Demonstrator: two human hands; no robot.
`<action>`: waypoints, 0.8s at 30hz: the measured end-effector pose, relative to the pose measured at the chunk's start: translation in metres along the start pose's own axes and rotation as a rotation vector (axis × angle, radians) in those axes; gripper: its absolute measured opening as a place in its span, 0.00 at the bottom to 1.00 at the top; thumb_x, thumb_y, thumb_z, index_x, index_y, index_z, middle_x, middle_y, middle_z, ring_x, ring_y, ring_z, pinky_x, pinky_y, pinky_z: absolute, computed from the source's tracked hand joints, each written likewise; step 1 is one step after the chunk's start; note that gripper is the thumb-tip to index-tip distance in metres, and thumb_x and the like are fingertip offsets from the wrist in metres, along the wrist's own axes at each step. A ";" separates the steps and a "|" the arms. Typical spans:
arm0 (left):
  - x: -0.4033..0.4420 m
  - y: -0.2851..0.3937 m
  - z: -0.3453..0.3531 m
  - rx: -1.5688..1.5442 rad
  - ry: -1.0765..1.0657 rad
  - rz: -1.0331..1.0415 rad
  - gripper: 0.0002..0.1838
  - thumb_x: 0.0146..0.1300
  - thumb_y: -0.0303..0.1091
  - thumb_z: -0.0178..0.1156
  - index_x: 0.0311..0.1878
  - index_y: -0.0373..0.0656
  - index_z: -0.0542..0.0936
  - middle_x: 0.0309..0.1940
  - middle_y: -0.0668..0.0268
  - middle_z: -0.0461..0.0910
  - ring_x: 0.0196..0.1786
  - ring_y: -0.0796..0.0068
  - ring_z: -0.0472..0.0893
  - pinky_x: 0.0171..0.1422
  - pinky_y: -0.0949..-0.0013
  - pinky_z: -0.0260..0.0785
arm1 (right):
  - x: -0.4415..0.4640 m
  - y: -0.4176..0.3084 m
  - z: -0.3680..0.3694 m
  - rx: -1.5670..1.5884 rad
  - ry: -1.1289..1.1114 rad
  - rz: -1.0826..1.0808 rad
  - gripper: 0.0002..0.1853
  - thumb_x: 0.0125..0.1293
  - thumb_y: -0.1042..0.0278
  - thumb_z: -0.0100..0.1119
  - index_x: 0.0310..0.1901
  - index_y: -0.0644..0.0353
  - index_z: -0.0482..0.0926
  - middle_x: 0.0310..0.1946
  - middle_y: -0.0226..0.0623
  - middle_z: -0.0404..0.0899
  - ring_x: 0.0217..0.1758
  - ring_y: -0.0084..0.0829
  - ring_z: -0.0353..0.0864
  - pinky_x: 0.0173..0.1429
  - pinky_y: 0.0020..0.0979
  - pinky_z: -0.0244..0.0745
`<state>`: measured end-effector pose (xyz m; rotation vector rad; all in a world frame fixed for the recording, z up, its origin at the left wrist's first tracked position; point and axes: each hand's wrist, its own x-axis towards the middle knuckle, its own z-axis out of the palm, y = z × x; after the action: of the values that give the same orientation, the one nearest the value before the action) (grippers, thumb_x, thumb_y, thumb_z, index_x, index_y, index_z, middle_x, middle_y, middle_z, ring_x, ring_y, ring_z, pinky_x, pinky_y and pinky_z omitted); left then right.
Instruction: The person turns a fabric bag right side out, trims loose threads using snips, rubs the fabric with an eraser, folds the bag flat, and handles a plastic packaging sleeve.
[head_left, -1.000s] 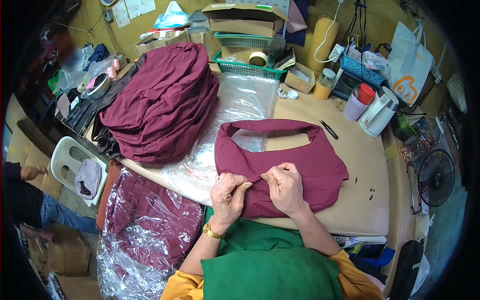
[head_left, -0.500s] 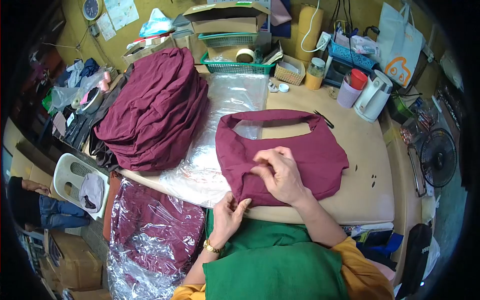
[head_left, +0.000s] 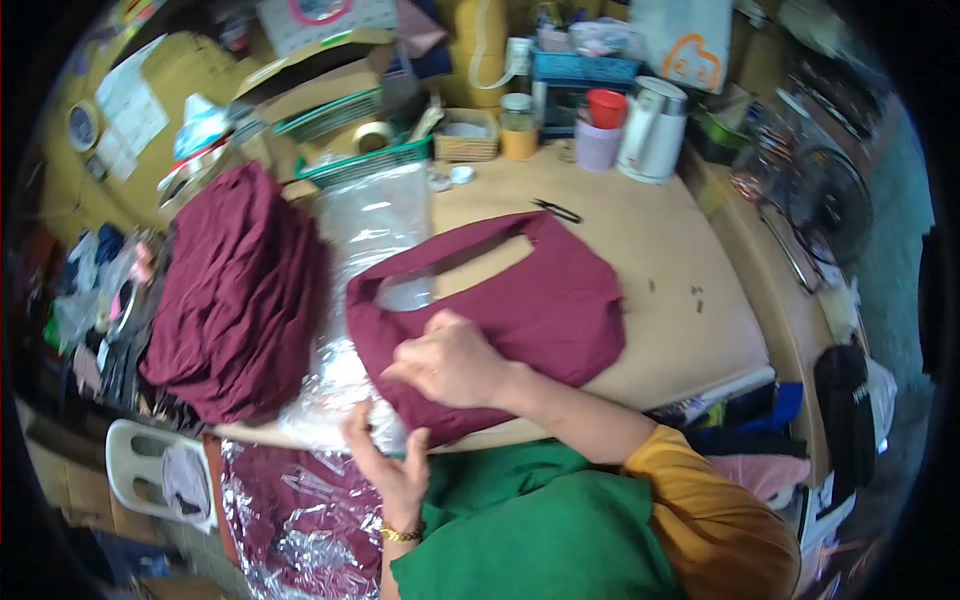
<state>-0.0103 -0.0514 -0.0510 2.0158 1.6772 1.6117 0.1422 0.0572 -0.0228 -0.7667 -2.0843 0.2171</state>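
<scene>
A maroon cloth bag (head_left: 545, 310) with a wide shoulder strap lies flat on the tan table (head_left: 710, 310). Over the bag's left part is my right hand (head_left: 455, 362), fingers curled closed; whatever they pinch, if anything, is hidden and blurred. My left hand (head_left: 388, 465) is at the bag's lower left corner by the table's front edge, thumb and fingers spread, holding nothing. Black thread snips (head_left: 558, 210) rest just beyond the strap. Clear plastic sheeting (head_left: 375, 215) lies left of the bag, partly under it.
A tall pile of maroon cloth (head_left: 240, 300) stands at left. Plastic-wrapped maroon cloth (head_left: 300, 520) is below the front edge. A green basket (head_left: 365, 165), a jar (head_left: 518, 128), a purple cup (head_left: 598, 145) and a white kettle (head_left: 652, 130) line the back. A fan (head_left: 825, 205) stands at right.
My left hand has let go of the bag's lower corner and opened. My right hand has closed from a loose pinch. The view has swung right and tilted.
</scene>
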 end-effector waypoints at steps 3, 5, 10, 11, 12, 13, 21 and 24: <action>0.019 -0.018 0.017 -0.014 -0.069 0.007 0.15 0.63 0.29 0.66 0.51 0.34 0.79 0.42 0.56 0.80 0.44 0.60 0.78 0.51 0.60 0.69 | -0.006 -0.014 -0.007 0.205 -0.147 -0.005 0.11 0.66 0.56 0.65 0.39 0.54 0.84 0.36 0.32 0.83 0.40 0.35 0.82 0.59 0.40 0.69; 0.027 -0.032 0.028 -0.172 -0.068 -0.098 0.04 0.67 0.25 0.62 0.41 0.35 0.82 0.33 0.60 0.80 0.35 0.66 0.78 0.42 0.66 0.69 | -0.013 -0.016 -0.043 0.113 0.059 -0.051 0.11 0.66 0.57 0.63 0.40 0.55 0.80 0.32 0.34 0.83 0.40 0.38 0.84 0.58 0.41 0.68; 0.030 -0.036 0.036 -0.169 0.054 -0.106 0.08 0.74 0.28 0.58 0.37 0.35 0.76 0.32 0.64 0.77 0.36 0.75 0.74 0.44 0.71 0.67 | -0.093 0.041 -0.145 -0.007 0.319 0.323 0.07 0.61 0.67 0.70 0.37 0.57 0.81 0.36 0.34 0.83 0.43 0.38 0.82 0.58 0.37 0.68; 0.030 -0.035 0.038 -0.246 0.026 -0.133 0.09 0.76 0.30 0.55 0.38 0.35 0.74 0.33 0.65 0.75 0.39 0.76 0.73 0.48 0.73 0.65 | -0.107 0.051 -0.148 0.035 0.377 0.403 0.06 0.61 0.68 0.69 0.35 0.58 0.81 0.37 0.34 0.84 0.44 0.38 0.81 0.59 0.37 0.68; 0.031 -0.034 0.040 -0.322 -0.001 -0.157 0.10 0.78 0.32 0.53 0.39 0.36 0.72 0.35 0.67 0.74 0.41 0.78 0.71 0.52 0.74 0.64 | -0.118 0.063 -0.148 0.038 0.377 0.403 0.06 0.61 0.68 0.69 0.35 0.58 0.81 0.37 0.34 0.84 0.44 0.38 0.81 0.59 0.37 0.68; 0.030 -0.037 0.041 -0.318 -0.002 -0.155 0.10 0.78 0.32 0.53 0.39 0.36 0.72 0.35 0.67 0.74 0.41 0.78 0.71 0.52 0.74 0.64 | -0.126 0.074 -0.148 0.003 0.279 0.367 0.05 0.63 0.69 0.67 0.35 0.58 0.80 0.35 0.34 0.84 0.43 0.39 0.81 0.59 0.37 0.67; 0.048 -0.023 0.034 0.362 0.175 0.120 0.11 0.67 0.27 0.63 0.49 0.35 0.75 0.43 0.57 0.77 0.52 0.59 0.76 0.61 0.61 0.66 | -0.108 0.080 -0.126 -0.015 0.200 0.482 0.15 0.73 0.62 0.58 0.28 0.60 0.76 0.19 0.40 0.71 0.30 0.42 0.73 0.57 0.36 0.66; 0.067 0.043 0.050 0.106 -0.248 0.224 0.25 0.60 0.31 0.69 0.59 0.37 0.76 0.57 0.52 0.77 0.63 0.51 0.73 0.69 0.53 0.62 | -0.094 0.071 -0.112 0.040 0.217 0.317 0.19 0.74 0.60 0.57 0.25 0.60 0.72 0.18 0.40 0.67 0.27 0.42 0.70 0.56 0.39 0.67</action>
<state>0.0456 0.0074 -0.0033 2.4154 1.5241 1.2813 0.3016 0.0442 -0.0497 -1.0470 -1.7442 0.3324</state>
